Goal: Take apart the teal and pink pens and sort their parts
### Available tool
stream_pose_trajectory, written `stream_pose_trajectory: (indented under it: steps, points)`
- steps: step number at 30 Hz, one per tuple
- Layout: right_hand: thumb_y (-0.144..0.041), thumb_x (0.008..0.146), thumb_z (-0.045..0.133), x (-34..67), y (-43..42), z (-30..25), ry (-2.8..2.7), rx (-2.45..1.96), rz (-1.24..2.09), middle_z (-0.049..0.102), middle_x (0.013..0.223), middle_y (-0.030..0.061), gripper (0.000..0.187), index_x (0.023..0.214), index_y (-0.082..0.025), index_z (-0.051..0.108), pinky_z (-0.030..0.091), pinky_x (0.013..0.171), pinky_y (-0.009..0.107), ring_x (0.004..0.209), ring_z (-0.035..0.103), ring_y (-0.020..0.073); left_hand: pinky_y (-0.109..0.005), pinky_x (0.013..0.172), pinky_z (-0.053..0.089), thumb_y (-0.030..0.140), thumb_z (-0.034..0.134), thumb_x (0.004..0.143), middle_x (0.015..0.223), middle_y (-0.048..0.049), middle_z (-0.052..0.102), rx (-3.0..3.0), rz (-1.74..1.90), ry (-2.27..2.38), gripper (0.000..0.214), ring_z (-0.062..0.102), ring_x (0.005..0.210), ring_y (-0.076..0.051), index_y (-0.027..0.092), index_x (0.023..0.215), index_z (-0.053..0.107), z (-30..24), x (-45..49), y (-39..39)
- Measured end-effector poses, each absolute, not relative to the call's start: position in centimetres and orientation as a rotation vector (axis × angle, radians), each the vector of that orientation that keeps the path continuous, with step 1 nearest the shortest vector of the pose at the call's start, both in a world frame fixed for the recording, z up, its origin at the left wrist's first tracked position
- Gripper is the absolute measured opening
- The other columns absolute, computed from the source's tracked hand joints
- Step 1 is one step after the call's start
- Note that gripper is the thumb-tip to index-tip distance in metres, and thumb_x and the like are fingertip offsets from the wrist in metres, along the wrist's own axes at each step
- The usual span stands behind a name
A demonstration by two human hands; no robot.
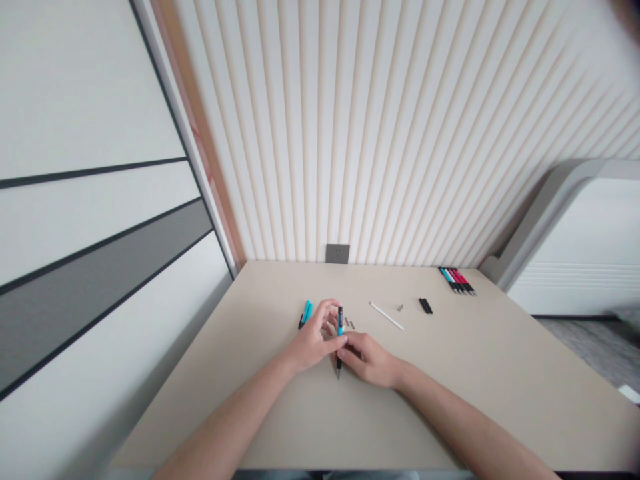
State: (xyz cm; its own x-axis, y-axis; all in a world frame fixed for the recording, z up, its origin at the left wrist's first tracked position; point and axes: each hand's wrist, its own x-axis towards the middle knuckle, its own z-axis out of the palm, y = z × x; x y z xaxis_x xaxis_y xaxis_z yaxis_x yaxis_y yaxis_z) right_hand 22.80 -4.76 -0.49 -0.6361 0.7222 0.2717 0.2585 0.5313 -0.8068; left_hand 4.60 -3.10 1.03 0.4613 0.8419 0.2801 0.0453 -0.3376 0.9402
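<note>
Pretty fiddly: the left hand (313, 340) and right hand (367, 360) both pinched a slim teal-and-black pen (340, 327) nearly upright over the beige tabletop (450, 400), and one loose grip could've dropped it among the tiny dark bits (349, 324).

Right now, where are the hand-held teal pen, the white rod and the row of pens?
Held teal pen (340, 321): head view, on its teal barrel.
White rod (387, 316): head view, at its middle.
Row of pens (459, 279): head view, on a red barrel.
</note>
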Motion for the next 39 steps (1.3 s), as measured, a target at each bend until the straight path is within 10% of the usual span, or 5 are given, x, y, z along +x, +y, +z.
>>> stream_pose_trajectory:
  steps: [32, 39]
  points:
    - [-0.041, 0.097, 0.042, 22.5, -4.9, -0.1, -2.155, -0.765, 0.960, 0.048, 0.071, -0.0013, 0.030, 0.079, -0.018, 0.051, 0.039, 0.061, 0.023, 0.064, 0.041, 0.0116, -0.028, 0.076, 0.046, 0.027, 0.068, 0.082, 0.096, -0.0015, 0.057, 1.736, 1.020, 0.725, 0.054, 0.057, 0.088, -0.015, 0.026, 0.129, 0.040, 1.6, 4.3, -3.2]
    - [-0.042, 0.098, 0.039, 22.8, -4.0, 1.0, -2.027, -0.859, 0.901, 0.063, 0.080, 0.0019, 0.031, 0.096, -0.018, 0.059, 0.044, 0.067, 0.024, 0.071, 0.054, 0.0130, -0.032, 0.080, 0.049, 0.031, 0.058, 0.090, 0.103, -0.0052, 0.061, 1.808, 1.164, 0.852, 0.070, 0.060, 0.085, -0.016, 0.026, 0.148, 0.021, 1.6, 3.8, -2.8]
